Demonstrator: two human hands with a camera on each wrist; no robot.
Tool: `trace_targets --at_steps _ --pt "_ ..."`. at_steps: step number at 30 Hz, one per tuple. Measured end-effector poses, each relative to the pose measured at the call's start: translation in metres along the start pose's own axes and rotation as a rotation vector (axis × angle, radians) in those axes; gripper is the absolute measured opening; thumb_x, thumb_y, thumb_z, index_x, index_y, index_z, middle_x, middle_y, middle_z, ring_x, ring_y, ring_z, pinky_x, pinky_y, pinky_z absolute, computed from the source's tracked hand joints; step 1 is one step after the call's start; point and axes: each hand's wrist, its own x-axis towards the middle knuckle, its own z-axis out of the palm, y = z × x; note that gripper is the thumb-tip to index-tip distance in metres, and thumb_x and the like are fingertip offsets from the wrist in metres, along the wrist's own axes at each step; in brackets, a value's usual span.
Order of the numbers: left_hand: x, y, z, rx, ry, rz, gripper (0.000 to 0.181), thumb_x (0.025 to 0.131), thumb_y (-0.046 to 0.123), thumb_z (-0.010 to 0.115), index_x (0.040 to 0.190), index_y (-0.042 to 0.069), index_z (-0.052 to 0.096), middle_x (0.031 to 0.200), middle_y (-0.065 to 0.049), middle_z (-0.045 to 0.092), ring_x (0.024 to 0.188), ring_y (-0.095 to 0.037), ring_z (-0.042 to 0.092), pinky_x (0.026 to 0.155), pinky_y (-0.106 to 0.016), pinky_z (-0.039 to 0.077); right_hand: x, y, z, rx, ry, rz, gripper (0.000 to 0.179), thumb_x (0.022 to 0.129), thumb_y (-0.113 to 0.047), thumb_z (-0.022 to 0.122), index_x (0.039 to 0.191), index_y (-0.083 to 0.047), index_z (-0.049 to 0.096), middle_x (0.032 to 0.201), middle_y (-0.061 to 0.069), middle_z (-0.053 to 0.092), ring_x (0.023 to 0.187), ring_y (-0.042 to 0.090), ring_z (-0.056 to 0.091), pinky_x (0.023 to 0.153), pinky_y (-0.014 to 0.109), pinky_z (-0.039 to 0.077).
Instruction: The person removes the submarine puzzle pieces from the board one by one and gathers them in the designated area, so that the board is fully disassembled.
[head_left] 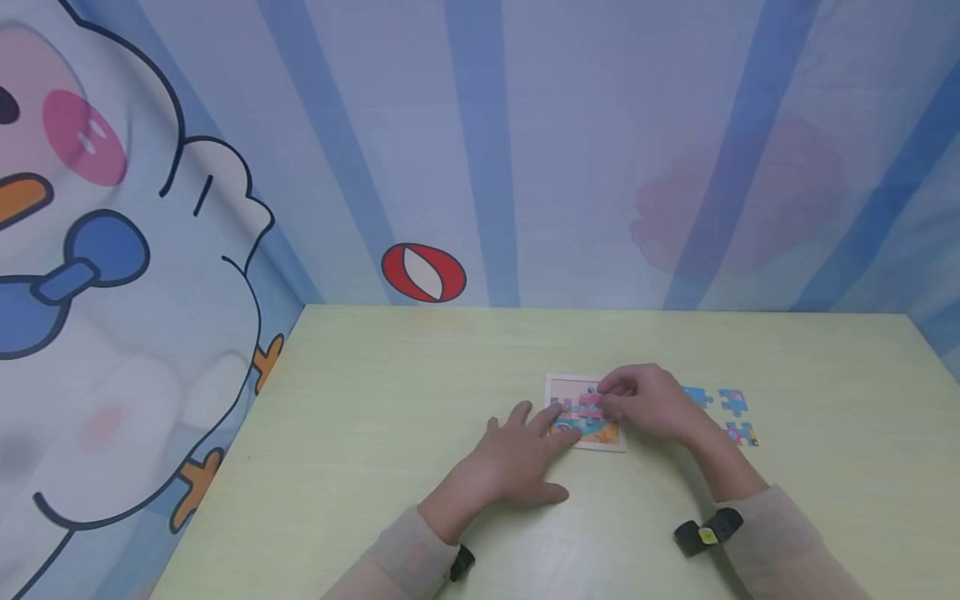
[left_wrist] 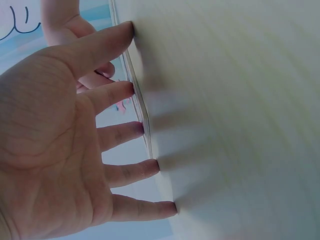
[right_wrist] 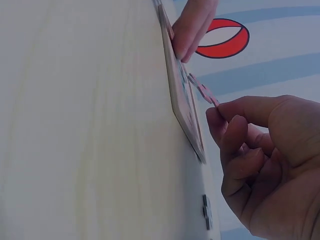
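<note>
A small jigsaw puzzle in a light frame (head_left: pixel 587 448) lies on the table, its lower part showing blue and orange pieces. My right hand (head_left: pixel 648 402) pinches a pink puzzle piece (right_wrist: pixel 205 93) between thumb and index finger, tilted just over the board (right_wrist: pixel 173 82). My left hand (head_left: pixel 517 458) is spread with straight fingers; its fingertips rest at the left side of the puzzle, some over the pieces there. From the left wrist view, the same palm (left_wrist: pixel 55 145) faces the camera, fingertips down along the board's edge.
Right of the frame lie loose puzzle pieces, among them a blue one (head_left: pixel 733 402) and a pink and blue one (head_left: pixel 741 433); another blue piece (head_left: pixel 699 397) is partly behind my right hand. The pale table (head_left: pixel 360 400) meets a printed, striped backdrop (head_left: pixel 585 167) at its far edge.
</note>
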Motion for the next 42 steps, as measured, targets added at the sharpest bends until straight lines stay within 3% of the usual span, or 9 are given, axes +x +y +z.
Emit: trace_targets --at_steps 3,10,19,25,32,42 --pt "0.0 0.001 -0.001 -0.004 -0.004 -0.002 0.078 0.092 0.061 0.069 0.161 0.038 0.039 0.171 0.001 0.023 0.151 -0.039 0.027 0.106 -0.069 0.039 -0.004 0.003 -0.007 -0.012 0.017 0.004 0.017 0.096 -0.023 0.073 0.107 -0.011 0.078 0.097 0.001 0.072 0.089 0.021 0.065 0.078 0.039 0.051" --pt "-0.002 0.002 -0.003 -0.005 -0.009 -0.006 0.077 0.093 0.059 0.069 0.161 0.037 0.039 0.171 0.001 0.022 0.151 -0.039 0.027 0.106 -0.069 0.039 -0.019 0.014 -0.025 0.023 0.023 0.049 0.02 0.096 -0.022 0.073 0.109 -0.008 0.076 0.094 0.004 0.07 0.073 0.02 0.064 0.069 0.036 0.05" --pt "-0.002 0.002 -0.003 -0.017 -0.005 -0.002 0.076 0.093 0.058 0.069 0.16 0.037 0.04 0.171 0.001 0.022 0.151 -0.039 0.026 0.107 -0.069 0.038 -0.041 0.04 -0.049 -0.001 0.026 0.077 0.025 0.098 -0.024 0.072 0.113 -0.004 0.074 0.097 0.005 0.072 0.081 0.02 0.064 0.071 0.035 0.052" --pt "-0.002 0.002 -0.003 -0.017 -0.007 -0.003 0.076 0.093 0.058 0.069 0.16 0.037 0.04 0.171 0.001 0.022 0.152 -0.039 0.026 0.107 -0.069 0.038 -0.054 0.059 -0.062 -0.002 0.016 0.118 0.026 0.1 -0.021 0.07 0.115 0.0 0.072 0.09 0.005 0.069 0.07 0.02 0.059 0.061 0.032 0.049" --pt "-0.003 0.002 -0.004 -0.018 -0.003 0.0 0.076 0.093 0.057 0.07 0.16 0.036 0.04 0.171 0.001 0.022 0.151 -0.039 0.027 0.106 -0.069 0.039 -0.064 0.073 -0.07 -0.01 0.006 0.148 0.025 0.1 -0.018 0.069 0.114 0.003 0.071 0.087 0.005 0.067 0.073 0.021 0.058 0.061 0.031 0.05" --pt "-0.003 0.002 -0.004 -0.037 -0.006 -0.001 0.076 0.093 0.056 0.07 0.16 0.037 0.04 0.172 0.001 0.022 0.152 -0.039 0.026 0.107 -0.07 0.037 -0.069 0.072 -0.072 0.001 -0.016 0.143 0.024 0.1 -0.014 0.067 0.115 0.004 0.071 0.084 0.003 0.067 0.069 0.019 0.057 0.06 0.031 0.047"
